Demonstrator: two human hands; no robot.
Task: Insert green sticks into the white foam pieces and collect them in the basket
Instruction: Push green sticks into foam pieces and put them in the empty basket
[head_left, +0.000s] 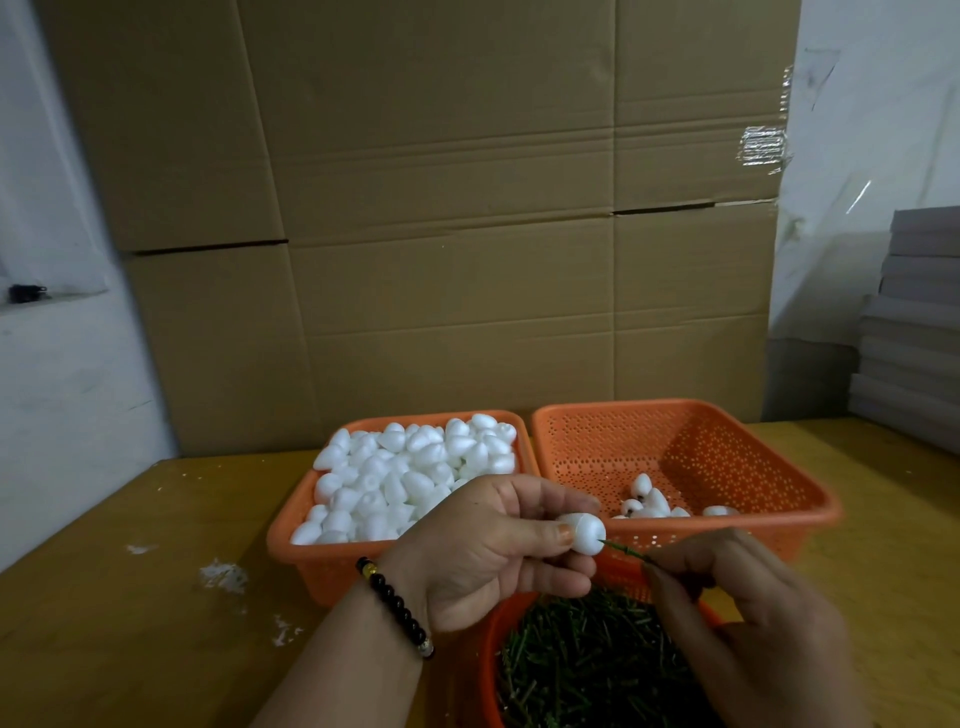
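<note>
The task is judged at an early stage: the orange perforated plastic basket at the desk's far left (311, 525) is heaped with bare white egg-shaped foam pieces (410, 467), while the matching collection basket beside it (727, 415) holds only a few finished pieces (652, 501) near its front wall. The left hand (488, 551) pinches one foam piece (584, 531) between thumb and curled fingers above the baskets' front edge. The right hand (748, 592) pinches a thin green stick (626, 550) whose tip touches that piece, insertion apparently unfinished.

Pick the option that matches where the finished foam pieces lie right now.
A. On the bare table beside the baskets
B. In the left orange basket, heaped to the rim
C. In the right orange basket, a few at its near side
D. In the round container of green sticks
C: a small cluster of finished foam pieces lies at the near side of the right orange basket, while the left orange basket is heaped with plain foam.
</note>
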